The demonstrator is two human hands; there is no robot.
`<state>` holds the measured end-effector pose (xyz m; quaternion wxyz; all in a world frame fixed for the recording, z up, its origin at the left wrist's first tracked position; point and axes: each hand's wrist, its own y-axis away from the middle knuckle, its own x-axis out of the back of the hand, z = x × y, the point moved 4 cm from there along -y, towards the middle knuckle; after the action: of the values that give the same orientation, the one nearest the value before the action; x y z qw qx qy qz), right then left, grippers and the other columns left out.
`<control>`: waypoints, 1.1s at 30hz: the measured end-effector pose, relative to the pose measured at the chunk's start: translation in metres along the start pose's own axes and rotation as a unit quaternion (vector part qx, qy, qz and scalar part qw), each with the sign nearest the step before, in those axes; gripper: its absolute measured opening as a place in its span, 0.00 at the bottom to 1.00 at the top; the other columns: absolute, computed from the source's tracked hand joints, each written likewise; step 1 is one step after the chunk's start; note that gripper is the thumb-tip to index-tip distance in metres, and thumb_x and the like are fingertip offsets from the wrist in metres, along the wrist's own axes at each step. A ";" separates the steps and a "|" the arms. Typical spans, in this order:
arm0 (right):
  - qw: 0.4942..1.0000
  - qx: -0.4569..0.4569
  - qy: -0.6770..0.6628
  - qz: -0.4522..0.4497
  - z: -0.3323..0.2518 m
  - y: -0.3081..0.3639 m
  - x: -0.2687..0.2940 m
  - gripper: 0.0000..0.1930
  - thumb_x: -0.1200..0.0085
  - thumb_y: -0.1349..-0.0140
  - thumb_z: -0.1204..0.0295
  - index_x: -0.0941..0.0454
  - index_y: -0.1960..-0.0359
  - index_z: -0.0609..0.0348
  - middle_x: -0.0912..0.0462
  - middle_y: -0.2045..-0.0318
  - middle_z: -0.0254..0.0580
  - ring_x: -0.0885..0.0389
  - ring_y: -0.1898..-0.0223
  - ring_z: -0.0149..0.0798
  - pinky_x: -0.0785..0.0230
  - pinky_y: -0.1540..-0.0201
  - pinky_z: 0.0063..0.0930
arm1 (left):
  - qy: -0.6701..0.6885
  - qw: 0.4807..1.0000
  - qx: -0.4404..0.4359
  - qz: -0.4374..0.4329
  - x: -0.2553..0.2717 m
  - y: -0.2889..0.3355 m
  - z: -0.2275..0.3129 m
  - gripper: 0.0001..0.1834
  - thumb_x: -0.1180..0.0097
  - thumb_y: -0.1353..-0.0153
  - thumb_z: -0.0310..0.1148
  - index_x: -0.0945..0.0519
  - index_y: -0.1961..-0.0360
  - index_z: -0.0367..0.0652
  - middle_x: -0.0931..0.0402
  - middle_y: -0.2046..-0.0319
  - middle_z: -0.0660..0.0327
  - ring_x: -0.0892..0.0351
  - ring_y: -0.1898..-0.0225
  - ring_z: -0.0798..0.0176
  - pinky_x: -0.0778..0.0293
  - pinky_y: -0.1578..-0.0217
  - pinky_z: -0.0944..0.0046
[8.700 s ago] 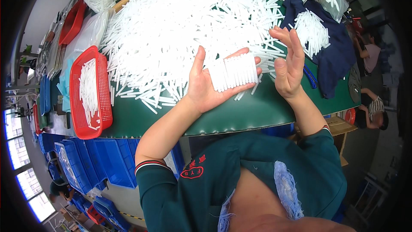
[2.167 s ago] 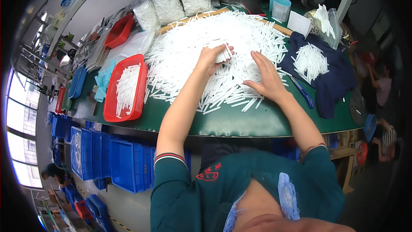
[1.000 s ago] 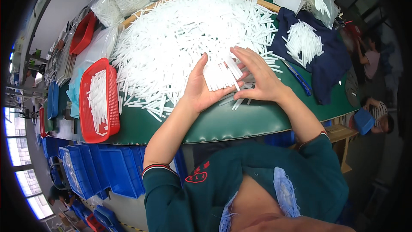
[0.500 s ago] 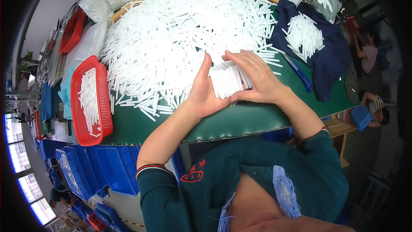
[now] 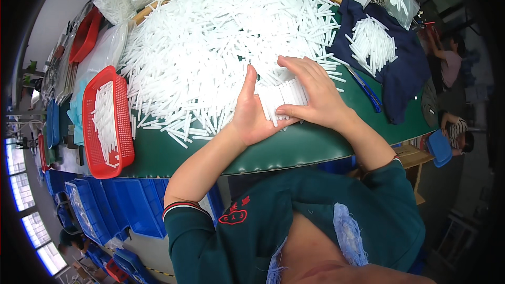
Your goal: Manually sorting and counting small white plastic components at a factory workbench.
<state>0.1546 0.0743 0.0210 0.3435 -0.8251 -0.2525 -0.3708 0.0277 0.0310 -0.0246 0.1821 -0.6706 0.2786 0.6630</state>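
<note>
Apparently for support, your left hand [image 5: 250,122] is lying spread beneath lined-up white sticks [image 5: 269,100] near mid-frame, while your right hand [image 5: 322,100] is curving around their right side, whether clamped I can't tell.

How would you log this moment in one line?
left hand: supporting row of white sticks | right hand: cupped at row's right end | pile: beyond hands | red basket: left of pile

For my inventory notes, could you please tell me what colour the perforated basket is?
The perforated basket is red, seen best in the head view.
</note>
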 end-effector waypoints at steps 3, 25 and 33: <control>0.999 -0.034 -0.029 -0.012 0.007 0.001 -0.001 0.44 0.32 0.56 0.60 0.38 0.36 0.59 0.27 0.43 0.47 0.30 0.42 0.48 0.43 0.38 0.40 | -0.078 0.995 -0.022 0.051 -0.007 0.000 -0.002 0.48 0.73 0.41 0.73 0.48 0.31 0.50 0.46 0.33 0.51 0.43 0.34 0.43 0.45 0.37 0.36; 0.992 0.114 0.042 -0.036 -0.024 0.001 -0.001 0.36 0.35 0.59 0.50 0.26 0.46 0.53 0.22 0.49 0.34 0.35 0.37 0.45 0.63 0.33 0.63 | -0.104 0.992 -0.017 0.067 0.001 -0.004 -0.009 0.48 0.72 0.43 0.76 0.43 0.33 0.50 0.40 0.37 0.53 0.40 0.35 0.50 0.38 0.40 0.44; 0.993 0.109 0.048 -0.025 -0.022 0.003 -0.004 0.32 0.36 0.56 0.51 0.24 0.48 0.51 0.25 0.46 0.34 0.34 0.38 0.43 0.59 0.33 0.62 | -0.104 0.991 -0.020 0.081 0.001 -0.008 -0.015 0.49 0.71 0.44 0.76 0.41 0.35 0.49 0.39 0.37 0.53 0.39 0.36 0.51 0.40 0.38 0.46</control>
<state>0.1439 0.0550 0.0274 0.4338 -0.7570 -0.2956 -0.3890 0.0445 0.0276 -0.0253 0.1426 -0.5768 0.2981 0.7471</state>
